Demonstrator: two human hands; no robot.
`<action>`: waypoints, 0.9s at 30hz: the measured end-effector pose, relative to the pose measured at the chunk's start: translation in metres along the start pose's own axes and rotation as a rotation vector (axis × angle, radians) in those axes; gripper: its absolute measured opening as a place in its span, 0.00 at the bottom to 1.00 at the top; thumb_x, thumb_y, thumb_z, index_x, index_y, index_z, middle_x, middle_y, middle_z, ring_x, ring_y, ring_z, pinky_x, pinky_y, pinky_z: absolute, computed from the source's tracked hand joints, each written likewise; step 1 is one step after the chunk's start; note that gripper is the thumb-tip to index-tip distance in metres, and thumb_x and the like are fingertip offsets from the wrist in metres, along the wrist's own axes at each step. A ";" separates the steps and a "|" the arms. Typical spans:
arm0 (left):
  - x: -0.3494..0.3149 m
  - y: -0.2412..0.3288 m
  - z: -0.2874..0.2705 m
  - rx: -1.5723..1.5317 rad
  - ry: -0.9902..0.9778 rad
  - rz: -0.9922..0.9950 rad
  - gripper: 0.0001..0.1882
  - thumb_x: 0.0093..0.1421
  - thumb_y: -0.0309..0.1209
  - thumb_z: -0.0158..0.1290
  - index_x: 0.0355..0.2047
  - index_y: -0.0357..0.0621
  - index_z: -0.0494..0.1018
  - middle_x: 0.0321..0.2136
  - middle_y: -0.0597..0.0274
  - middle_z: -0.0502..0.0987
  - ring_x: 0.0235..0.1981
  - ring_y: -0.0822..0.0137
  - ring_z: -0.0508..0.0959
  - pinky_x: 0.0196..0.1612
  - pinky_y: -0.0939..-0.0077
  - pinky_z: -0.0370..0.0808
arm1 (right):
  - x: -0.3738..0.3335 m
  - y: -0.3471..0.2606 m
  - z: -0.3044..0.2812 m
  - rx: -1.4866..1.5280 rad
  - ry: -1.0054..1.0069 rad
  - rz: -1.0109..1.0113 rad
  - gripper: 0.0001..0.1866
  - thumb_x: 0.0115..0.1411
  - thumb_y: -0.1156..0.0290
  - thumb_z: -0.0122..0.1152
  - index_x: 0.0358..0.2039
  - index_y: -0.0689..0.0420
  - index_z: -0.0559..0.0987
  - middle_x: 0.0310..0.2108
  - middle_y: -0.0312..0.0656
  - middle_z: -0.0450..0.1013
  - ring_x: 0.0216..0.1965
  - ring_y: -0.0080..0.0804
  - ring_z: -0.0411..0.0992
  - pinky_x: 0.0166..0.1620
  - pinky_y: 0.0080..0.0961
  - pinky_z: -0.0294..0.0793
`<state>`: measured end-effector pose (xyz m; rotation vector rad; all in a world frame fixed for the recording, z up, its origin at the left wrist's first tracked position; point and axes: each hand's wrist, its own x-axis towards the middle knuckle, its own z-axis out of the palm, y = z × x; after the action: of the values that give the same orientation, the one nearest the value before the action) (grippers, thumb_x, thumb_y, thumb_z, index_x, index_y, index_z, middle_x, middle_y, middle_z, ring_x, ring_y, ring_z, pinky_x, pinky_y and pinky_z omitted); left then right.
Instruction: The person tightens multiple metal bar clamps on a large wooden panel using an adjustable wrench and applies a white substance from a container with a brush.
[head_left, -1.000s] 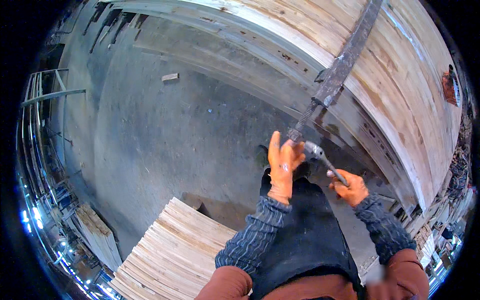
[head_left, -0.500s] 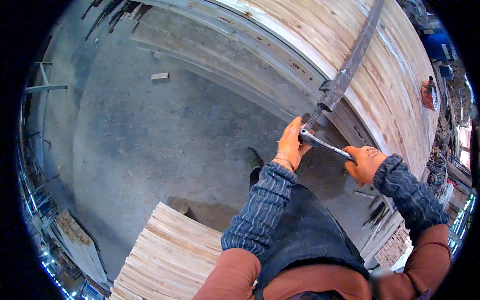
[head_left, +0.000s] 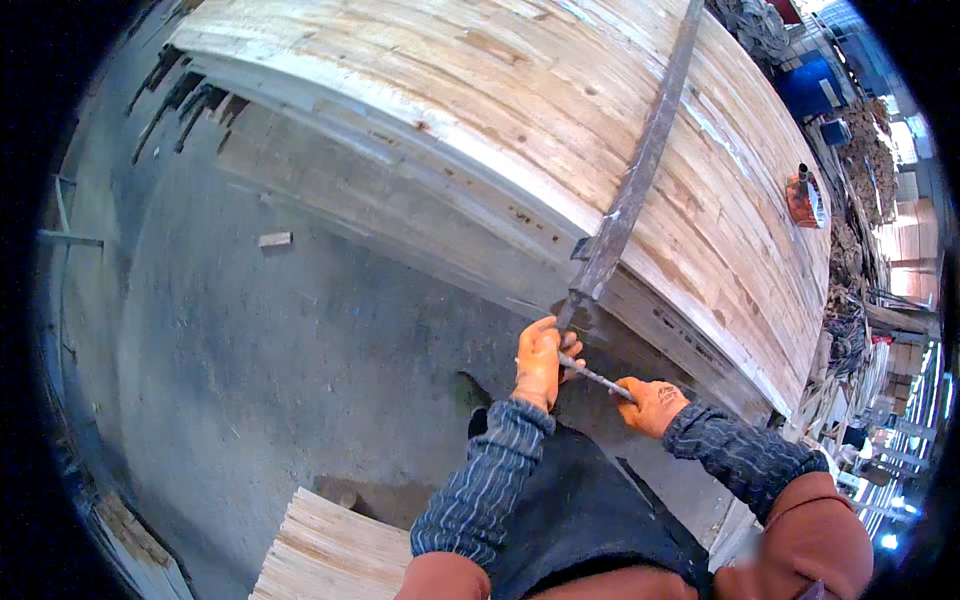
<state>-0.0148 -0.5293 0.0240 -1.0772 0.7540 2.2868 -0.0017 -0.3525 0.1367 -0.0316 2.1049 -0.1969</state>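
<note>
A long dark metal bar clamp (head_left: 632, 195) lies across a wide panel of joined wooden strips (head_left: 470, 80), its screw end sticking out past the near edge. My left hand (head_left: 540, 362), in an orange glove, is closed around the head of a ratchet wrench (head_left: 598, 379) at the clamp's screw. The fingers hide most of the screw and the wrench head. Farther right, my right hand (head_left: 652, 405), also gloved in orange, grips the end of the wrench handle. The wrench slants down to the right between the hands.
An orange-red bucket (head_left: 803, 203) stands on the panel's right side. Below left is a stack of pale wooden strips (head_left: 335, 550). One small wood offcut (head_left: 275, 240) lies on the concrete floor (head_left: 250, 340). Several dark bars (head_left: 180, 95) jut out at the upper left. A blue container (head_left: 808, 88) is beyond the panel.
The view has shifted, showing more of the panel. Both hands and the wrench appear lower and farther left in the picture, still at the clamp's screw end. Both grips stay closed.
</note>
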 end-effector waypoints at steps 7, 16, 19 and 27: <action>0.011 -0.038 0.000 0.781 0.352 0.899 0.22 0.61 0.29 0.43 0.56 0.38 0.64 0.45 0.48 0.72 0.39 0.57 0.75 0.43 0.64 0.75 | 0.142 0.052 0.096 0.356 0.110 -0.337 0.19 0.51 0.63 0.60 0.45 0.51 0.78 0.37 0.47 0.78 0.39 0.45 0.76 0.43 0.37 0.74; 0.009 -0.044 0.013 0.645 0.187 1.128 0.34 0.57 0.24 0.50 0.63 0.36 0.52 0.43 0.50 0.73 0.39 0.61 0.73 0.44 0.67 0.73 | 0.241 0.044 0.156 0.796 0.193 -0.739 0.20 0.56 0.58 0.60 0.47 0.53 0.77 0.42 0.46 0.77 0.43 0.40 0.75 0.46 0.35 0.73; -0.009 -0.058 0.000 0.408 0.186 0.873 0.41 0.58 0.26 0.53 0.67 0.49 0.44 0.47 0.52 0.71 0.43 0.65 0.73 0.44 0.70 0.74 | 0.159 0.060 0.144 0.411 0.153 -0.429 0.17 0.59 0.56 0.56 0.44 0.52 0.79 0.37 0.48 0.78 0.40 0.41 0.77 0.44 0.35 0.74; -0.017 -0.076 -0.059 -0.198 -0.046 0.266 0.30 0.68 0.53 0.38 0.66 0.60 0.51 0.56 0.53 0.67 0.53 0.56 0.72 0.49 0.61 0.75 | -0.004 0.053 0.056 0.631 0.026 -0.211 0.17 0.60 0.64 0.54 0.50 0.53 0.75 0.22 0.43 0.74 0.22 0.32 0.76 0.28 0.30 0.74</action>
<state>0.0741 -0.5169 -0.0137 -1.0583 0.6999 2.6492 0.0511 -0.3065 0.1041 0.1263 1.9770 -0.9808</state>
